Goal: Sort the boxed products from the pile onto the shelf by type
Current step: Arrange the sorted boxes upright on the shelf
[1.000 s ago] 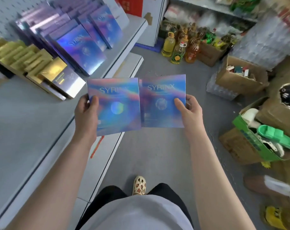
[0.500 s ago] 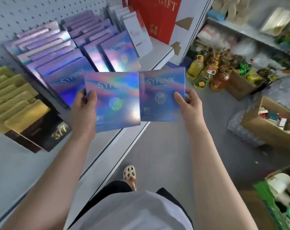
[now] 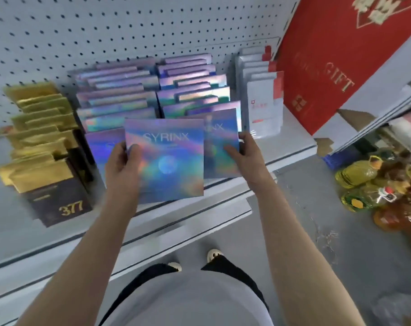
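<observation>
Both holographic SYRINX boxes have swung from the aisle to the shelf's [image 3: 282, 147] front edge: left hand [image 3: 122, 165] grips one [image 3: 167, 161], right hand [image 3: 243, 154] pinches the other [image 3: 219, 147]. Light, stiff, glossy; probably slippery, so hold the side edges.

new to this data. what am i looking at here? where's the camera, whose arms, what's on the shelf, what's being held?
There is no robot here. The arms belong to a person, and the single wide-angle camera sits on their head, looking forward and down, so the edges bend.

The left hand grips one holographic SYRINX box by its left edge. The right hand grips a second SYRINX box by its right edge; the first box overlaps it.

Both are held in front of the grey shelf, before two rows of matching holographic boxes. Left of those stand gold and black boxes, the front one marked 377. Right of them stand white and red boxes and a large red gift box. Oil bottles sit on the floor at right.
</observation>
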A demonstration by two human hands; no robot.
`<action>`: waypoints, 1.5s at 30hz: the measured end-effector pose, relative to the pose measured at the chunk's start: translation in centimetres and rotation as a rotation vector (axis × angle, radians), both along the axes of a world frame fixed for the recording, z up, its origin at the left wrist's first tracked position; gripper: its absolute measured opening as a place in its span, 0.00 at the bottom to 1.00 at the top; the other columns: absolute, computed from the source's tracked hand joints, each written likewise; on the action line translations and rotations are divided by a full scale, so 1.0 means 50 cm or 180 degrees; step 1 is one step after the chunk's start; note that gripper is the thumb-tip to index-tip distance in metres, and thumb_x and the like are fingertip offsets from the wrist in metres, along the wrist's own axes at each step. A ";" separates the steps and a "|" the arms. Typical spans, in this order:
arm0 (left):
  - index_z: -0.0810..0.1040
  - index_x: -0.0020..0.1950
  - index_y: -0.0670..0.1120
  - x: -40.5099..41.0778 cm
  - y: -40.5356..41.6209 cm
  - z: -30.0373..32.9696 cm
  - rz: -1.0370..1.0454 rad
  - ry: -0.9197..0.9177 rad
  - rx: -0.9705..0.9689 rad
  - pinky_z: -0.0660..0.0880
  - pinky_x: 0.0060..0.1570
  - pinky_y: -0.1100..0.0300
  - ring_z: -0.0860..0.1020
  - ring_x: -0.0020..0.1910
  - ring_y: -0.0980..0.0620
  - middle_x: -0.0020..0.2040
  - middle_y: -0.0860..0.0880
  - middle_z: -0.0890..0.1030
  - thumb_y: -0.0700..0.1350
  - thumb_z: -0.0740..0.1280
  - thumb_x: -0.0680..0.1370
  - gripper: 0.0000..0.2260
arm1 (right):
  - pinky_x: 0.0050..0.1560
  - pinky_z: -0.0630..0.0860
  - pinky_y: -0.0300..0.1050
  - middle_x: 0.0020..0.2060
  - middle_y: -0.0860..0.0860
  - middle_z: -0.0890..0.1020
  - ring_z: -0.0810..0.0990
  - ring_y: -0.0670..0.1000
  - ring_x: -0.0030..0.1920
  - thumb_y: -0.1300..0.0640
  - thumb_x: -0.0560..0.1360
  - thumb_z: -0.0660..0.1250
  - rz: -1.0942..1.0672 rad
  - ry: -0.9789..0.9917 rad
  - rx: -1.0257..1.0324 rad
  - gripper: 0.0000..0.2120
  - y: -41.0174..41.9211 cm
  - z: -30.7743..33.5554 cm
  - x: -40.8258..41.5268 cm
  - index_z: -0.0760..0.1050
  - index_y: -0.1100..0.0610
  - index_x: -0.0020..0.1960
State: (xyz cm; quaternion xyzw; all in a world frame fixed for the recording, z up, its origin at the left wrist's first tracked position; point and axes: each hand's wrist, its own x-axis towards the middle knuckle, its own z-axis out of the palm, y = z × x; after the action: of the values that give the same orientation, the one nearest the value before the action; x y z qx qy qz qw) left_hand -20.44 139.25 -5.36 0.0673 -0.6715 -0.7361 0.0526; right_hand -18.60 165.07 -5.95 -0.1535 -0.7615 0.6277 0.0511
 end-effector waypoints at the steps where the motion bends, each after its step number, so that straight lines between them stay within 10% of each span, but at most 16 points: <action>1: 0.75 0.43 0.52 0.006 0.007 -0.003 0.0146 0.0006 0.0096 0.69 0.36 0.58 0.71 0.37 0.53 0.38 0.51 0.74 0.50 0.65 0.76 0.04 | 0.46 0.76 0.45 0.46 0.52 0.81 0.79 0.51 0.45 0.64 0.75 0.71 0.0235 -0.0064 0.0381 0.16 0.013 -0.006 -0.020 0.70 0.58 0.59; 10: 0.74 0.46 0.48 0.063 0.070 -0.023 0.0960 -0.0011 0.0455 0.73 0.43 0.67 0.75 0.37 0.63 0.36 0.60 0.81 0.38 0.60 0.82 0.09 | 0.43 0.71 0.48 0.50 0.56 0.82 0.80 0.60 0.50 0.50 0.69 0.78 0.0708 -0.0185 0.2516 0.29 0.051 -0.036 -0.114 0.68 0.60 0.62; 21: 0.77 0.48 0.50 0.081 0.048 -0.044 0.0945 -0.0030 0.0405 0.74 0.47 0.61 0.77 0.42 0.58 0.41 0.58 0.82 0.47 0.64 0.76 0.04 | 0.48 0.78 0.53 0.59 0.55 0.74 0.78 0.56 0.52 0.52 0.69 0.78 0.0029 0.0821 0.2125 0.31 0.019 0.007 -0.106 0.69 0.58 0.66; 26: 0.79 0.50 0.52 0.091 0.015 -0.032 0.0844 0.0037 0.0357 0.76 0.49 0.59 0.78 0.45 0.56 0.44 0.59 0.83 0.44 0.65 0.80 0.04 | 0.51 0.77 0.43 0.54 0.48 0.79 0.78 0.47 0.51 0.46 0.71 0.76 0.1543 0.0682 0.1153 0.32 -0.092 0.061 -0.087 0.67 0.48 0.70; 30: 0.77 0.56 0.51 0.090 -0.033 -0.027 0.0865 0.0187 -0.0213 0.73 0.48 0.64 0.77 0.46 0.60 0.47 0.59 0.81 0.46 0.64 0.79 0.07 | 0.45 0.69 0.39 0.52 0.44 0.78 0.73 0.42 0.41 0.51 0.69 0.78 0.2043 0.0785 0.1497 0.31 -0.164 0.068 -0.102 0.70 0.50 0.68; 34: 0.62 0.77 0.49 0.078 -0.079 -0.048 0.0925 0.0134 -0.1614 0.70 0.64 0.59 0.73 0.66 0.51 0.69 0.46 0.73 0.44 0.67 0.77 0.29 | 0.49 0.69 0.41 0.57 0.52 0.76 0.77 0.54 0.52 0.54 0.72 0.76 0.1900 0.1062 0.2244 0.23 -0.222 0.046 -0.122 0.73 0.54 0.64; 38: 0.52 0.80 0.42 0.073 -0.072 -0.076 0.0524 0.0203 -0.3092 0.67 0.69 0.45 0.61 0.75 0.41 0.77 0.39 0.59 0.38 0.77 0.69 0.46 | 0.53 0.77 0.54 0.61 0.58 0.69 0.70 0.60 0.62 0.56 0.65 0.79 0.2014 0.1096 0.3141 0.38 -0.231 0.026 -0.131 0.67 0.56 0.71; 45: 0.46 0.80 0.43 0.050 -0.057 -0.112 0.0455 0.0167 -0.3481 0.70 0.64 0.44 0.62 0.73 0.35 0.77 0.36 0.56 0.36 0.76 0.69 0.50 | 0.50 0.78 0.52 0.61 0.59 0.70 0.69 0.60 0.63 0.58 0.59 0.81 0.1651 0.1240 0.3513 0.42 -0.259 0.025 -0.149 0.68 0.55 0.70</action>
State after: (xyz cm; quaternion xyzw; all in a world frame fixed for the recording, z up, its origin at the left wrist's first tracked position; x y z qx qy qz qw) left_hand -17.94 136.41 -10.96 0.0572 -0.9482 -0.2760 0.1464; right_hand -26.05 152.13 -4.71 0.2016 -0.9618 0.1517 0.1065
